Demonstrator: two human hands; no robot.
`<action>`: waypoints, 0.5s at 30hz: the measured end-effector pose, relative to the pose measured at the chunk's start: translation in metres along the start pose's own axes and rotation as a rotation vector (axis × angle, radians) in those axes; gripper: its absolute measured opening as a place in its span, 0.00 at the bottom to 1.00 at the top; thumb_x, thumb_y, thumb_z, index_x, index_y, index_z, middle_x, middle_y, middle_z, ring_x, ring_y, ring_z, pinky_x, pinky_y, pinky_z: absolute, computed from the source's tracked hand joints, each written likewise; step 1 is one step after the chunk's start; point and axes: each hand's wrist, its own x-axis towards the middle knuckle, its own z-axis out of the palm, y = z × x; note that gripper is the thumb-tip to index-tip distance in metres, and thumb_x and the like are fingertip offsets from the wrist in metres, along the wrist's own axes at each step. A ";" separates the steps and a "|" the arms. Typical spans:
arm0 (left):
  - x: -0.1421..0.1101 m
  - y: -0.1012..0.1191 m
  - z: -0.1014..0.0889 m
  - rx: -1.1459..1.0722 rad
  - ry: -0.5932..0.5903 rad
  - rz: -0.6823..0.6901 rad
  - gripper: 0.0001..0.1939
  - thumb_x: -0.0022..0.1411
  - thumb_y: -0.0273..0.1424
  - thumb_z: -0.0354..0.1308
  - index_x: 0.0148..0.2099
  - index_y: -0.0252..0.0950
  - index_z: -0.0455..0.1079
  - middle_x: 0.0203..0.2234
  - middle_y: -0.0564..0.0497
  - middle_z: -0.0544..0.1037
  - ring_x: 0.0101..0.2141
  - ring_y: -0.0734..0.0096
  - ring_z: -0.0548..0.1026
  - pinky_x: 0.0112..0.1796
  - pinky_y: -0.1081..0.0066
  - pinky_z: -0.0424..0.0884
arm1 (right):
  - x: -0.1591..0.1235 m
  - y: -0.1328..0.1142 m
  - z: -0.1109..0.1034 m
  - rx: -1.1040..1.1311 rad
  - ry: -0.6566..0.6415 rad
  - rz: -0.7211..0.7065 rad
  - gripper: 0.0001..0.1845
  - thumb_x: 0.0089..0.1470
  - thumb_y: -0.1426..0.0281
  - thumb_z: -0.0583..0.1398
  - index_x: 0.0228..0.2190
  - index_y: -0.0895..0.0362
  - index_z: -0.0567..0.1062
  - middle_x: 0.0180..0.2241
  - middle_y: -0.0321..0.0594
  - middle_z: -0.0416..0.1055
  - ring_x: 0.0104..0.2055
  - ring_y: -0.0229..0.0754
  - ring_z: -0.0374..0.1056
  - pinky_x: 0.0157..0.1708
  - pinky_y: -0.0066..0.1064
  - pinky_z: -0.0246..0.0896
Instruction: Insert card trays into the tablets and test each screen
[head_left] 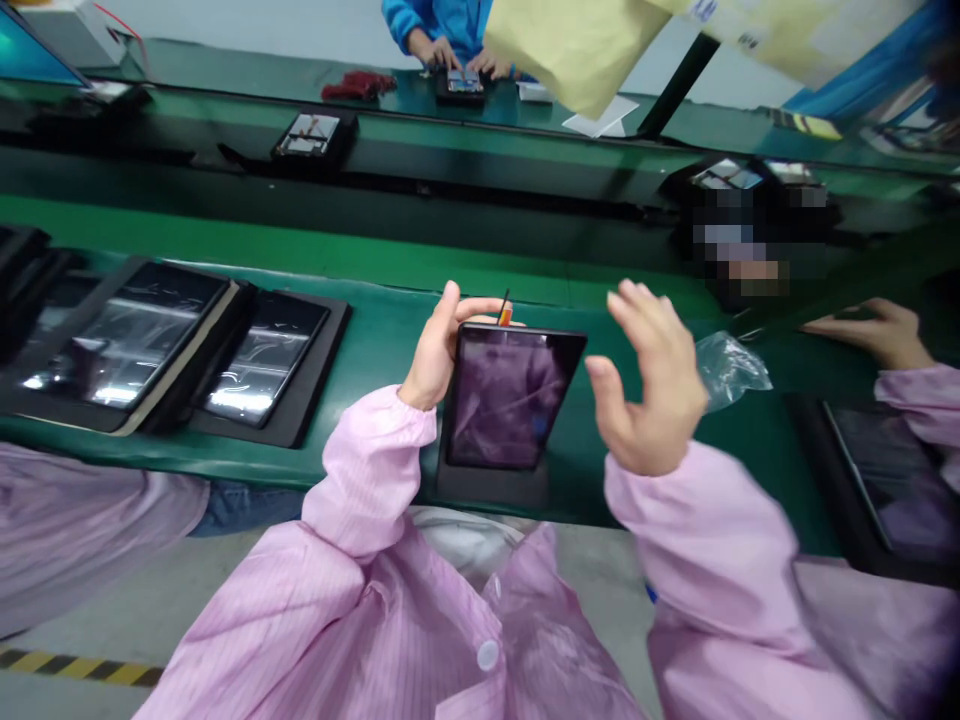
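A tablet with a dark glossy screen (510, 400) is tilted up over a black foam pad (491, 486) at the near edge of the bench. My left hand (439, 350) grips the tablet's upper left edge, its fingers passing behind the top. Behind that top edge a small orange piece (505, 315) and a thin dark strip stick up; what they belong to is hidden. To the right of the tablet, my right hand (649, 380) is raised with its fingers apart, touching nothing.
Left on the green bench (390, 340) lie several tablets (270, 355) on black pads. A clear plastic bag (731, 372) lies beyond my right hand. At right, a co-worker's hand (877, 335) is near another tablet (892, 475). Across the line, a person in blue (442, 25) handles an opened device (461, 85).
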 end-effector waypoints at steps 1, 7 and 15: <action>0.011 -0.006 -0.008 -0.075 -0.008 -0.087 0.36 0.62 0.58 0.43 0.42 0.31 0.76 0.34 0.43 0.82 0.39 0.56 0.81 0.43 0.60 0.75 | -0.015 0.005 0.011 -0.062 0.072 0.015 0.24 0.63 0.62 0.52 0.59 0.53 0.65 0.60 0.47 0.65 0.64 0.56 0.58 0.63 0.59 0.48; 0.035 -0.045 -0.034 -0.370 -0.011 -0.243 0.28 0.66 0.48 0.47 0.49 0.28 0.74 0.47 0.40 0.80 0.52 0.54 0.76 0.56 0.57 0.67 | -0.077 0.019 0.070 -0.087 0.127 0.268 0.26 0.61 0.64 0.54 0.60 0.53 0.65 0.62 0.50 0.62 0.65 0.57 0.57 0.64 0.64 0.41; 0.026 -0.055 -0.025 -0.460 0.029 -0.239 0.25 0.66 0.47 0.49 0.53 0.35 0.72 0.54 0.44 0.75 0.54 0.58 0.74 0.60 0.55 0.63 | -0.074 0.025 0.088 0.550 0.071 0.605 0.26 0.62 0.58 0.53 0.58 0.55 0.68 0.58 0.49 0.67 0.59 0.48 0.66 0.59 0.43 0.63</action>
